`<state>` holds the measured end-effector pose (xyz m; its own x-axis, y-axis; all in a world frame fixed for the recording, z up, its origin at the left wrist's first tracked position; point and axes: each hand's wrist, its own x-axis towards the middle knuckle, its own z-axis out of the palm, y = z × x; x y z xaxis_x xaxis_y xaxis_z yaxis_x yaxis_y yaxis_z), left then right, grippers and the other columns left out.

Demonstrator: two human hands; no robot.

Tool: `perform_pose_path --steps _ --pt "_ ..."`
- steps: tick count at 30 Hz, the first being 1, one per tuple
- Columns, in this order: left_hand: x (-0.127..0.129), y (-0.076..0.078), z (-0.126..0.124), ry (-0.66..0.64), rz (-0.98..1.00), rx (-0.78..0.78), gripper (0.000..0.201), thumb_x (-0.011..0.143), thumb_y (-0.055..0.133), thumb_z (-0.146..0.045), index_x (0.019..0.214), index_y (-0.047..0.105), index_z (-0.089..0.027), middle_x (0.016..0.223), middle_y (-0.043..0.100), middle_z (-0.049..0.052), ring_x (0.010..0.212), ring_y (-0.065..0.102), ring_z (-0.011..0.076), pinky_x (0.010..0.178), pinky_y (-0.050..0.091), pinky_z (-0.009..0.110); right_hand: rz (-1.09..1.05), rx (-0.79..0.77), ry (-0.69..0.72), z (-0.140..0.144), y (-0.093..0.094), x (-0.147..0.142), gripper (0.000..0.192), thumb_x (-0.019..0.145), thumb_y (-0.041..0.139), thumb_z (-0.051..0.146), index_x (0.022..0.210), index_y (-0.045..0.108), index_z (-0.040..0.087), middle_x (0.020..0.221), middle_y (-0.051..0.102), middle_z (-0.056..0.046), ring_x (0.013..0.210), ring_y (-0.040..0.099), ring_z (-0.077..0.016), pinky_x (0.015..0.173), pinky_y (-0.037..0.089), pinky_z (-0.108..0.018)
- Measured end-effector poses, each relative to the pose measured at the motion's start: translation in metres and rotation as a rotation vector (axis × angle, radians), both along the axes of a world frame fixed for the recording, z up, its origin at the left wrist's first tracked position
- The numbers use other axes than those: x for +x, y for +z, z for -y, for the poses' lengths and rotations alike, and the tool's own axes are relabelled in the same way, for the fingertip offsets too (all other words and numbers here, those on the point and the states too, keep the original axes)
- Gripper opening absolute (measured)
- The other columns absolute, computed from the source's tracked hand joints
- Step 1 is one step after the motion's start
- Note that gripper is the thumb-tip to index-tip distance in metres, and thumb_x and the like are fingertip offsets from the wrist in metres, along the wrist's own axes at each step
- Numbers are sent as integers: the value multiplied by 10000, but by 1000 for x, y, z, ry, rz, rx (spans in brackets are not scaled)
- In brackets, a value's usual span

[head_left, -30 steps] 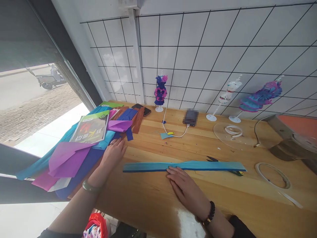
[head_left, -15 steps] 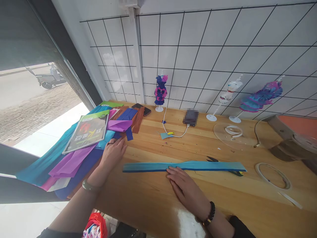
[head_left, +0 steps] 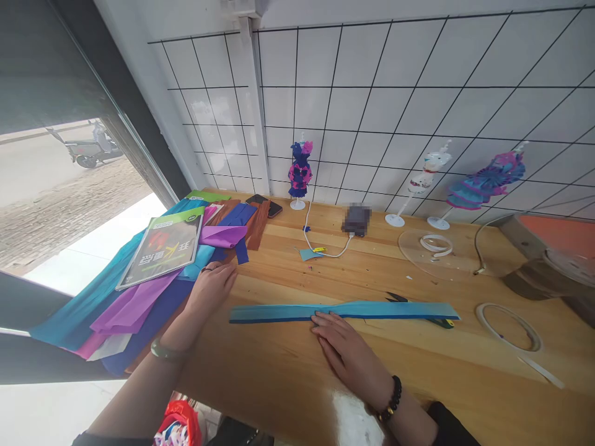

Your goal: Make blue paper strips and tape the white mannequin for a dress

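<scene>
A long blue paper strip (head_left: 372, 310) lies flat across the wooden table (head_left: 288, 384). My right hand (head_left: 346, 353) rests palm down on the table, fingertips touching the strip's near edge at its middle. My left hand (head_left: 211, 288) lies on the edge of a pile of coloured paper sheets (head_left: 139, 303) at the left, fingers loosely curled over the blue and purple paper. A green booklet (head_left: 165, 248) sits on top of that pile. Scissors (head_left: 400, 299) lie partly hidden under the strip.
At the tiled wall stand three small mannequins in paper dresses (head_left: 300, 173) (head_left: 425, 179) (head_left: 483, 183). A phone (head_left: 264, 204), a charging cable (head_left: 325, 251), a dark charger (head_left: 356, 220), tape rings (head_left: 509, 325) (head_left: 434, 243) and a clear disc (head_left: 418, 257) lie on the table. A window is at the left.
The purple sheet in the pile has flattened and slid under the booklet, which moved slightly left. Both hands stay almost where they were.
</scene>
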<state>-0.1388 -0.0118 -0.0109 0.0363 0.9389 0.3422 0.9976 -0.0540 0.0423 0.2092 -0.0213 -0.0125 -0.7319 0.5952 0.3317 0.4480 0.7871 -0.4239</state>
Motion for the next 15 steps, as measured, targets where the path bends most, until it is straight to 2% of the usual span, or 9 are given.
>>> perform_pose_path --steps 5,9,13,15 --pt "1 5 1 -48 44 -8 278 866 378 -287 967 623 -203 869 691 56 913 572 219 800 447 348 -40 -13 -17 1 -1 -1 251 860 408 124 1039 576 179 1147 613 -89 1135 511 -178 1003 393 -436" --pt "12 13 -4 -152 103 -18 275 867 389 -317 978 615 -204 947 678 54 932 569 210 818 441 344 -47 -23 -33 1 0 -2 243 858 410 123 1021 583 173 1131 622 -87 1134 508 -170 1009 383 -415" --pt "47 19 -10 -266 222 -103 314 838 445 -413 980 616 -191 954 664 64 962 552 214 828 436 338 -42 -23 -38 1 5 -3 243 857 408 121 1004 593 177 1120 629 -82 1128 512 -156 1012 378 -394" --pt "71 21 -12 -341 235 -210 338 817 473 -440 1007 609 -196 965 647 71 956 545 222 828 429 354 -36 -26 -38 2 8 -3 247 856 408 123 1011 593 178 1124 627 -80 1127 511 -150 1016 372 -387"
